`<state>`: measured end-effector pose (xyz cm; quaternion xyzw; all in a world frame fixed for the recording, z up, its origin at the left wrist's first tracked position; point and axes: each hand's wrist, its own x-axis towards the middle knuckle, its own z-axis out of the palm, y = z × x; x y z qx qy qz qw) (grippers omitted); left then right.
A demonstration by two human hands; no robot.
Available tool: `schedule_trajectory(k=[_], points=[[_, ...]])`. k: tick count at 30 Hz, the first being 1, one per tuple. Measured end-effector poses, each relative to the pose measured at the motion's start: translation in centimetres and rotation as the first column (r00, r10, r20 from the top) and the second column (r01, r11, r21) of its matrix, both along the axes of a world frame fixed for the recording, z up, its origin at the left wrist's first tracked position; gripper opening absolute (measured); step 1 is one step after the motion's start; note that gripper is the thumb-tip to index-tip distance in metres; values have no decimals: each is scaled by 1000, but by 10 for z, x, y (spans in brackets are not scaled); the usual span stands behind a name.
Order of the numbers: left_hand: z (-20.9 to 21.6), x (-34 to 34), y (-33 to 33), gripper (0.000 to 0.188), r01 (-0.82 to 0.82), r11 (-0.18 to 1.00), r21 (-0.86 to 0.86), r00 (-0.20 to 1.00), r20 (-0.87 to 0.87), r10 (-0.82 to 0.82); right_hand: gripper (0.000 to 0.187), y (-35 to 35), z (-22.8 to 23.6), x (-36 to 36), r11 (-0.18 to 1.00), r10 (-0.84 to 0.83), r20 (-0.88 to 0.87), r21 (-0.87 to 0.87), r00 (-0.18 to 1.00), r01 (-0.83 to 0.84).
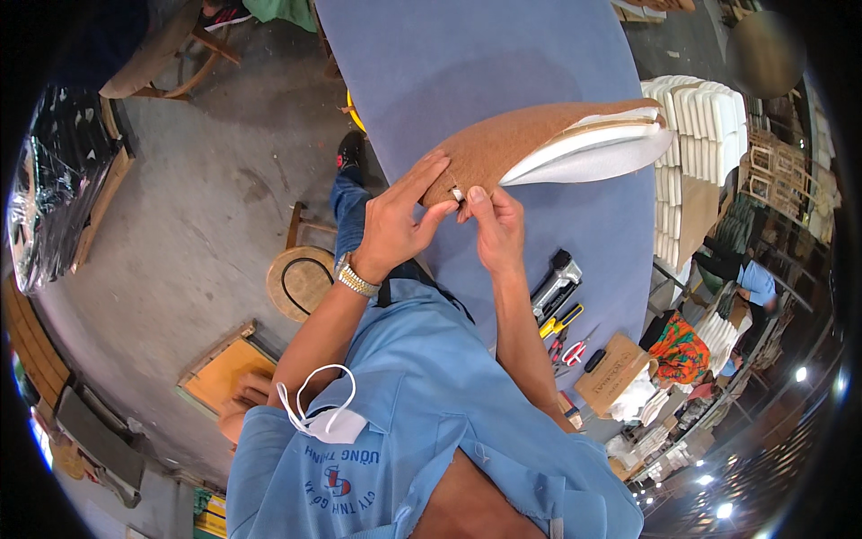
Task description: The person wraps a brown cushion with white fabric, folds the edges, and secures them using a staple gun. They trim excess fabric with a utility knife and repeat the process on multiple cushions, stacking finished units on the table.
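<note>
A curved seat pad (pixel 521 135), wrapped in brown fabric, is held over the blue-grey table. White padding and a pale layer show along its open right-hand side. My left hand (pixel 395 220), with a metal watch on its wrist, grips the pad's near left end, fingers laid over the brown cover and thumb at its edge. Beside it, my right hand (pixel 496 225) pinches the cover's lower edge between thumb and fingers. A small whitish bit (pixel 457 193) shows at a gap in the cover between the two hands. The pad's underside is hidden.
On the table (pixel 575 225) at my right lie a staple gun (pixel 557 286), a yellow-handled tool (pixel 563 321), scissors (pixel 575 353) and a cardboard box (pixel 612 375). White pads (pixel 705 121) are stacked beyond the table's right edge. A round wooden stool (pixel 301 283) stands left.
</note>
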<state>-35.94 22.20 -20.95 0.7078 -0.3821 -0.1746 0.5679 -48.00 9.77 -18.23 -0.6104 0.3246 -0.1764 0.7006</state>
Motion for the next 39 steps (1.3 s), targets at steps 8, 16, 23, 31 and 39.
schedule_trajectory(k=[8, 16, 23, 31, 39], points=[[4, 11, 0, 60, 180, 984, -5, 967, -181, -178, 29, -6, -17, -1, 998, 68, 92, -18, 993, -66], [10, 21, 2, 56, 257, 966, -19, 939, -231, -254, 29, -11, -23, 4, 994, 108, 122, -25, 987, -106], [-19, 83, -69, 84, 468, 882, -57, 660, -641, -392, 29, -6, -31, 7, 995, 103, 126, -25, 987, -101], [-9, 79, -126, 92, 708, 705, -53, 455, -729, -512, 27, -6, -34, 13, 990, 118, 88, -86, 989, -110], [39, 66, -70, 99, 292, 867, -403, 732, -489, -474, 27, -4, -28, 12, 993, 107, 94, -54, 990, -103]])
